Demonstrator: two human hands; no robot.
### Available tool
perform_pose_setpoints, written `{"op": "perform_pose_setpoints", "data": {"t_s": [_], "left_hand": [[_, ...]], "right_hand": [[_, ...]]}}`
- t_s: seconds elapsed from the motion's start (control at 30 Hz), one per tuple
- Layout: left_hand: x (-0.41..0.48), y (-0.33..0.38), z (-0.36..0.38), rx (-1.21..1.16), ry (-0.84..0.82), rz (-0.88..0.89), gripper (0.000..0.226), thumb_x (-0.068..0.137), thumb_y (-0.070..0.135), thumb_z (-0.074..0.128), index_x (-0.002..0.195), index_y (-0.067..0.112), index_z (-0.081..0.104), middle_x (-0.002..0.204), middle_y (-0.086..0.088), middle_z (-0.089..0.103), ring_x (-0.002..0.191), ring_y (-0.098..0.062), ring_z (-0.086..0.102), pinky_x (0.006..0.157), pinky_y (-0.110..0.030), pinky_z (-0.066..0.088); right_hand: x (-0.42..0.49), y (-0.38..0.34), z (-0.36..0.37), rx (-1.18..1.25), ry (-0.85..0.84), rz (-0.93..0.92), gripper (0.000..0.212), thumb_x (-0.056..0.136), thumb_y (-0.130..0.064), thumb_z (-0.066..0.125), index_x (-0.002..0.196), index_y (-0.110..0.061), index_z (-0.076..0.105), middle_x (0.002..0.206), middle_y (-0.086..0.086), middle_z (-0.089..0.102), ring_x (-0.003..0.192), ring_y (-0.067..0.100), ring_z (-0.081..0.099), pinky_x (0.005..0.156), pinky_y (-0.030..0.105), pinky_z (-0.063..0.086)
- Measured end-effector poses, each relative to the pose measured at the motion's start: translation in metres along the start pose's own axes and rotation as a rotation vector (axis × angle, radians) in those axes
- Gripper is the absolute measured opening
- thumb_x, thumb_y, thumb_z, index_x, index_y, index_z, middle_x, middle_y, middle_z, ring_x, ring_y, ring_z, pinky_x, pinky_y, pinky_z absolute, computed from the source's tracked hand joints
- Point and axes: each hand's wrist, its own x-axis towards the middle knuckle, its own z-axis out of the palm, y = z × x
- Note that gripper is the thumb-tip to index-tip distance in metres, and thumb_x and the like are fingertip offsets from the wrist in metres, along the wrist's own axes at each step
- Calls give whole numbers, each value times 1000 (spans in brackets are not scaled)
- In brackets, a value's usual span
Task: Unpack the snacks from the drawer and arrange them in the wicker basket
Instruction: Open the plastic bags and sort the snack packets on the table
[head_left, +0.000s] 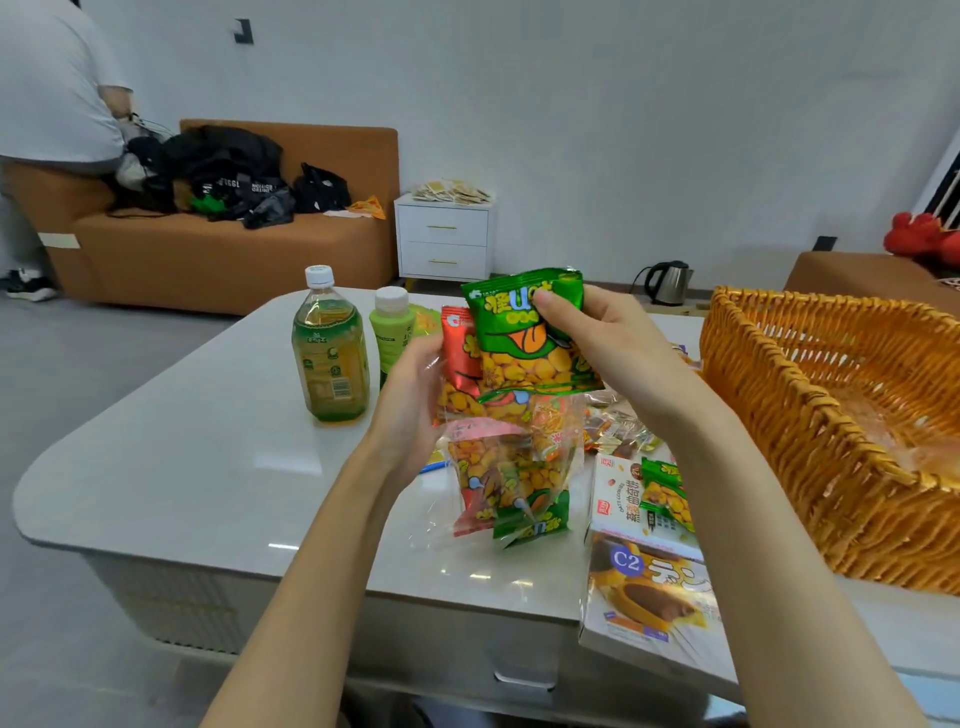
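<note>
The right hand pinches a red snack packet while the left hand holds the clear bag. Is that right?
No: the head view shows the snack packet in the right hand is green, not red. The left hand does hold the clear bag.

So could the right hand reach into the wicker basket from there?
Likely yes: the wicker basket stands open-topped just right of the right hand, with nothing between them, and that hand pinches only a green snack packet.

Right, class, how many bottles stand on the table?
2. The tall tea bottle stands on the table toward its left; the smaller green bottle stands just right of it. Another could hide behind the held snack packets.
</note>
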Motion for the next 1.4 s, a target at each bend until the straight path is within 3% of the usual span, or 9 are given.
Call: {"op": "perform_pose_setpoints", "data": {"t_s": [0.1,0.33,0.57,0.63,0.77,0.9,1.03,1.2,1.4], "left_hand": [[-1,3,0,-6,-88,17,38,97,31,38,122,18,63,123,-5,66,116,-24,58,102,-41,43],[-4,-1,1,72,-138,11,29,97,28,37,107,25,64,123,3,67,113,-23,63,114,-46,28],[-5,-1,-6,95,-138,12,39,93,39,44,124,22,61,128,0,63,123,-22,56,113,-48,28],[-6,-2,-7,111,-128,8,39,92,42,45,125,27,59,128,4,63,122,-17,56,113,-48,26],[-5,-6,-9,74,-79,6,48,98,38,37,135,12,53,135,-9,58,128,-25,51,113,-55,27],[-5,-1,-10,39,-106,-24,41,98,35,34,132,27,56,128,-3,64,125,-26,54,110,-54,34],[-4,0,-13,84,-159,-17,38,99,39,31,126,40,57,132,2,61,122,-18,56,114,-52,29],[-5,-2,-15,51,-195,-22,39,99,40,30,129,40,54,134,0,60,127,-23,52,111,-56,30],[-7,1,-12,129,-210,-18,39,101,40,24,130,44,50,125,7,65,120,-15,58,115,-48,22]], "right_hand": [[-1,0,-4,37,72,-29,19,99,-27,52,95,-19,69,91,0,75,80,10,71,74,23,57],[-7,-11,-4,218,59,-224,14,97,-15,55,103,-20,66,90,-8,75,86,8,72,70,21,56],[-3,0,-2,-554,184,-288,15,89,-19,67,85,-31,58,88,-12,64,90,13,62,72,26,55],[-4,-1,7,-441,209,-304,23,89,-14,66,78,-26,50,87,-7,64,90,11,62,71,26,55],[-2,-4,17,-145,124,-198,23,92,-11,62,78,-17,45,96,6,65,89,20,67,73,46,57],[-1,10,15,-585,-69,-70,18,89,-11,64,88,-17,47,99,3,60,96,21,59,74,29,51],[-4,10,12,-922,-146,16,29,84,-8,66,102,-30,62,103,3,64,95,21,60,79,35,53],[-6,1,18,-912,96,-151,25,86,-8,64,103,-22,75,100,2,73,95,21,64,85,33,52],[-4,12,29,-904,-358,55,14,81,-11,74,93,-16,77,84,-3,68,84,13,63,76,24,49]]}}
